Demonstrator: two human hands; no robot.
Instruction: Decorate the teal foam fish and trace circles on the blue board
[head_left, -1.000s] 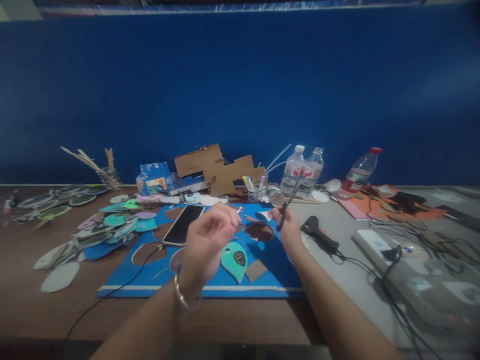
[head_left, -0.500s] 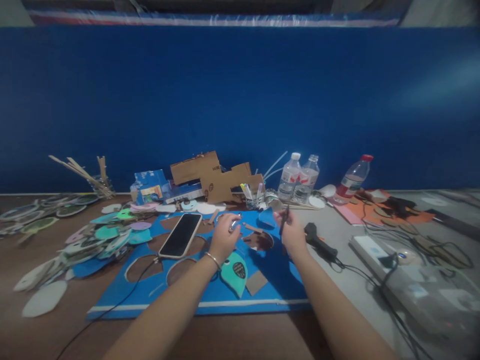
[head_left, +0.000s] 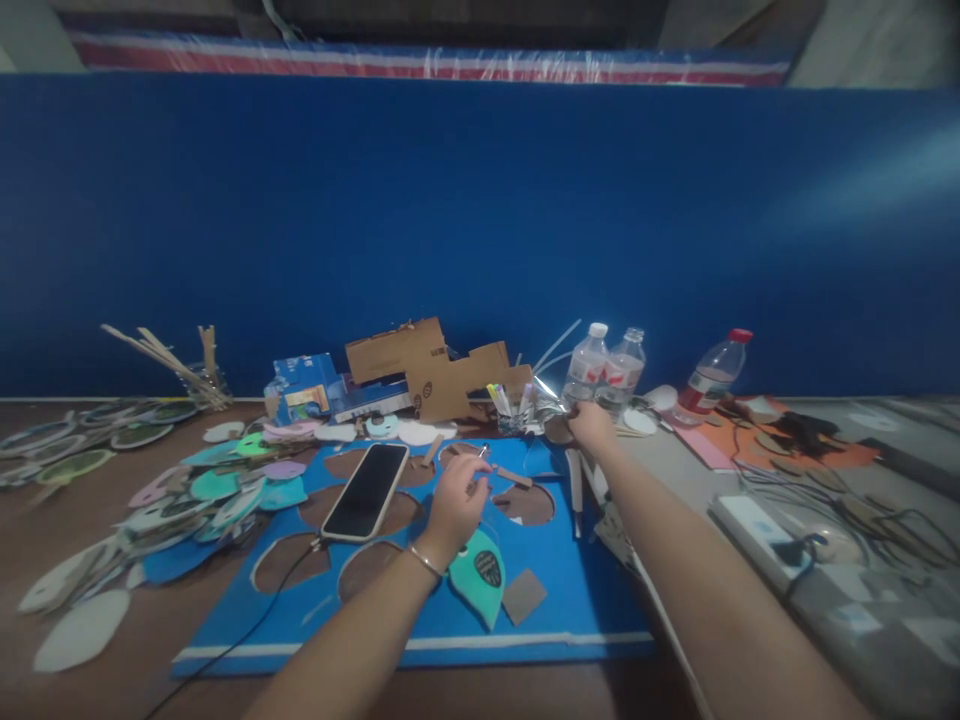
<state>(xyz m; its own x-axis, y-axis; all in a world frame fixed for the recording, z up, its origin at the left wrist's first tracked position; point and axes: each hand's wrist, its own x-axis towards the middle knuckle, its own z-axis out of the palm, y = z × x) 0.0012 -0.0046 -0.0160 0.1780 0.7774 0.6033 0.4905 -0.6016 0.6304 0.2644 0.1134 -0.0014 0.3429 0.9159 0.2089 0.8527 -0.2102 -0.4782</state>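
- A broad blue panel [head_left: 480, 220] stands behind everything, running nearly the whole width of the view.
- Below it I see the cluttered tabletop [head_left: 161, 615].
- A blue board [head_left: 574, 595] with round and oval openings lies in front of the person.
- Left of it, partly overlapping its corner, is a heap of coloured cutouts [head_left: 214, 487].
- Brown cardboard [head_left: 435, 380] leans near the panel.
- The right hand [head_left: 592, 432] reaches to the far edge, beside a round container [head_left: 556, 430] and in front of two clear bottles [head_left: 586, 365]; its fingertips are hidden, so I can't tell whether it grasps anything.
- The left hand [head_left: 457, 500] hovers over the board, fingers pinched around a small silvery thing [head_left: 484, 451].
- A phone [head_left: 367, 490] lies left of that hand.
- A teal leaf-shaped piece [head_left: 478, 585] rests on the board, just below the left hand.
- Beside it sits a brown square [head_left: 523, 597].
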